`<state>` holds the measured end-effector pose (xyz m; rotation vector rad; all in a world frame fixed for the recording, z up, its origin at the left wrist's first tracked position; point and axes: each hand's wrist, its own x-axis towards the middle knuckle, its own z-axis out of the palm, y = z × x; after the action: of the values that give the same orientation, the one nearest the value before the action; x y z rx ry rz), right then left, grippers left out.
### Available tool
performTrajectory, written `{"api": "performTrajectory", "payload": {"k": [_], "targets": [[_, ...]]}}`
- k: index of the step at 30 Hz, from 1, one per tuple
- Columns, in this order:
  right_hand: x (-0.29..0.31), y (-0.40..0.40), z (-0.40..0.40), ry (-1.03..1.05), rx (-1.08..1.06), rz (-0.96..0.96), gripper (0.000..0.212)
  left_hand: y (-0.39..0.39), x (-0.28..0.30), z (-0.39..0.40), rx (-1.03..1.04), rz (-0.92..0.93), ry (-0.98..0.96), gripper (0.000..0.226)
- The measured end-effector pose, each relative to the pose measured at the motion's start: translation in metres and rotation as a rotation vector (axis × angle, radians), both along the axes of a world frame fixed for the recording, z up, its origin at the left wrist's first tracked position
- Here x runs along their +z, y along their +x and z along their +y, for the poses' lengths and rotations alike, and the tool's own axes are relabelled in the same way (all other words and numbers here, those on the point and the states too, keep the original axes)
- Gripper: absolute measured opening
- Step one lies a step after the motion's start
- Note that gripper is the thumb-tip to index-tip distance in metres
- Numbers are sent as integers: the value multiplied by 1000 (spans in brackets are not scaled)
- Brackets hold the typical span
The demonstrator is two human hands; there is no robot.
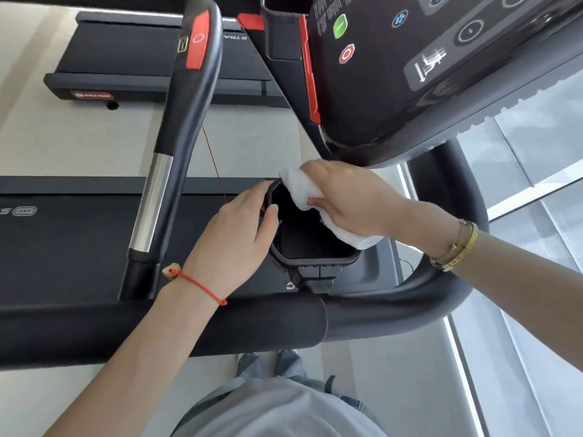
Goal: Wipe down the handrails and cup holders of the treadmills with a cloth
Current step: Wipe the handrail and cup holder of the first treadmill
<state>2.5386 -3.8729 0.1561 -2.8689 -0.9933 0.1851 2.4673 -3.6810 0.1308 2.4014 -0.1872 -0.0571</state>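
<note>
A black octagonal cup holder [310, 255] hangs below the treadmill console, open towards me. My right hand [350, 197] holds a white cloth [303, 190] and presses it over the holder's far right rim. My left hand [239, 234] grips the holder's left rim, thumb on the inside edge and fingers round the outside. A black handrail [454, 279] curves from the lower middle up the right side. A second handrail [189, 99] with a chrome sensor section stands at the left.
The console [426, 58] with green and red buttons looms over the holder at the top right. A thin red safety cord [213, 159] hangs beside the left rail. The treadmill belt [63, 247] lies left, another treadmill [126, 52] behind. A window strip runs right.
</note>
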Motion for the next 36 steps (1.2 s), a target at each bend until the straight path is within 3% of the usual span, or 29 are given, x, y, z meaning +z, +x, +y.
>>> {"api": "performTrajectory", "payload": {"k": [5, 9, 14, 21, 26, 32, 36], "targets": [[-1, 6, 12, -54, 83, -57, 37, 0, -1, 1, 7, 24, -6, 43], [-4, -10, -6, 22, -48, -62, 46, -1, 0, 3, 11, 35, -36, 47], [-9, -39, -31, 206, -214, 162, 72, -1, 0, 1, 6, 23, -30, 47], [-8, -20, -14, 60, -169, 17, 50, -1, -1, 0, 5, 5, -31, 44], [-2, -19, -17, 108, -100, 40, 51, -1, -1, 0, 9, -20, -56, 40], [0, 4, 8, -108, 42, -72, 37, 0, -1, 1, 6, -7, -48, 37], [-2, 2, 7, -67, 37, -101, 36, 0, -2, 1, 18, 5, -52, 40]]}}
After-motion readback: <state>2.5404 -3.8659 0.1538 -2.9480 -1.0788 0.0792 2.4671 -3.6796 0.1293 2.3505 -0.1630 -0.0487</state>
